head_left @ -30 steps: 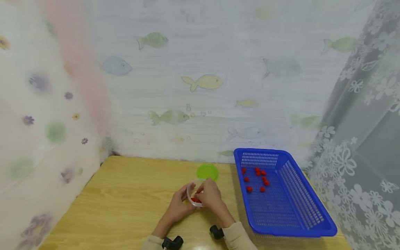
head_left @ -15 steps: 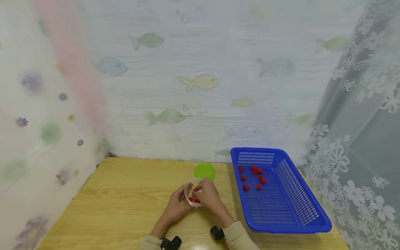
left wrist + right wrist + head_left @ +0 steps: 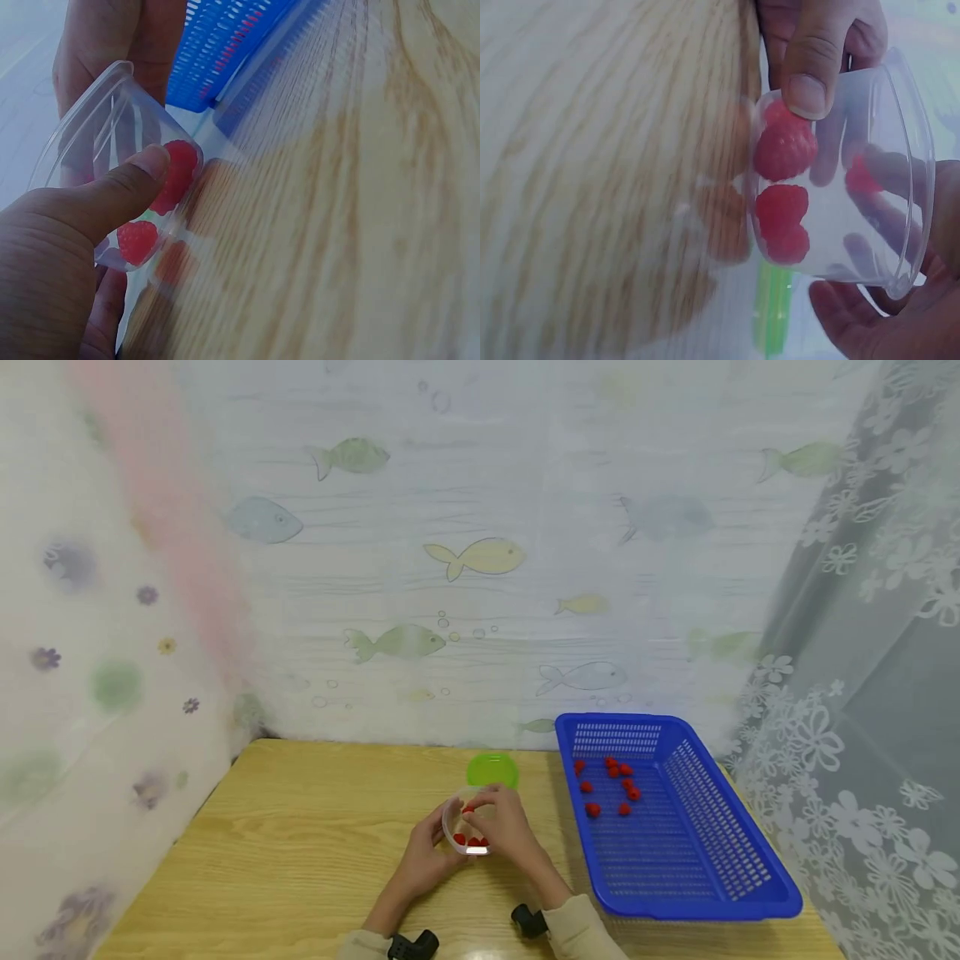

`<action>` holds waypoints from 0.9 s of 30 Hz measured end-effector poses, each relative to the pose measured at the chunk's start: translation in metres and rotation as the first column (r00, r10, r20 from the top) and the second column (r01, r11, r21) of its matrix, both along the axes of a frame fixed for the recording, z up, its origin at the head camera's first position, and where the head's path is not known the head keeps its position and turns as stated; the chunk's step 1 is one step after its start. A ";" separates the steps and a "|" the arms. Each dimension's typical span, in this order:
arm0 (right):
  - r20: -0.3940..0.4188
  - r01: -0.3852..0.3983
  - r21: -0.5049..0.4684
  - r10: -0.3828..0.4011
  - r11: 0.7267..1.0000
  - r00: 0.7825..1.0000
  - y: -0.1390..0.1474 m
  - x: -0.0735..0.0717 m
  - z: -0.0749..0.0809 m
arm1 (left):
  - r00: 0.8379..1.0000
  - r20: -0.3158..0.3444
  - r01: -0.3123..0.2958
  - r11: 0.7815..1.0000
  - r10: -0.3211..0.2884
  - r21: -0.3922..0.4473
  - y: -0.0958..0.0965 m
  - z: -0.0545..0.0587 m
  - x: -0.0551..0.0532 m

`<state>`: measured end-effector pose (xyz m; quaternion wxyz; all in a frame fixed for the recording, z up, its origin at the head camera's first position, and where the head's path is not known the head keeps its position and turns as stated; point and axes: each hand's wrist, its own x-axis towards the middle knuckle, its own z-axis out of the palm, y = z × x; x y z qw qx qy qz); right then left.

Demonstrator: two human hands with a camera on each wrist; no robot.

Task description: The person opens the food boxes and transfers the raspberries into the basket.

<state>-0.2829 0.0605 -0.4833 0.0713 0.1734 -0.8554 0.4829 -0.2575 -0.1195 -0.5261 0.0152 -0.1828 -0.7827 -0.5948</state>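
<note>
A clear plastic cup (image 3: 840,259) stands on the table, with several red raspberries (image 3: 782,214) at its bottom. My left hand (image 3: 424,858) grips the cup's side, its thumb (image 3: 124,184) pressed against the wall in the left wrist view. From above, the fingers of my right hand (image 3: 512,831) reach inside the rim. Between those fingers I pinch one more raspberry (image 3: 864,174), held above the others and seen through the plastic. Part of that berry is hidden by the fingers.
Behind the cup lies a round green lid (image 3: 492,770) on the wooden table (image 3: 300,835). To the right stands a blue perforated basket (image 3: 675,868) with several raspberries (image 3: 625,770) toward its far left. Patterned curtains (image 3: 480,610) hang behind and on both sides.
My right fingers have risen a little inside the cup toward its far rim with the pinched raspberry. More berries show at the bottom. My left hand stays on the cup; the head view shifted slightly.
</note>
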 end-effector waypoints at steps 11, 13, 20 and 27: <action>0.006 0.067 -0.219 -0.067 0.973 0.998 0.004 0.010 0.007 | 1.000 -0.026 -0.011 1.000 0.011 0.013 0.001 0.002 0.000; 0.016 0.070 -0.256 -0.068 0.964 0.998 0.004 0.013 0.010 | 1.000 -0.025 -0.011 1.000 0.011 0.014 0.001 0.001 -0.001; 0.034 0.077 -0.369 -0.069 0.926 0.997 0.001 0.017 0.016 | 1.000 -0.029 -0.010 1.000 0.010 -0.002 0.001 0.000 -0.002; 0.069 0.008 -0.473 0.028 0.881 0.997 0.007 0.028 0.033 | 1.000 -0.030 -0.009 1.000 0.009 0.011 0.001 0.001 -0.001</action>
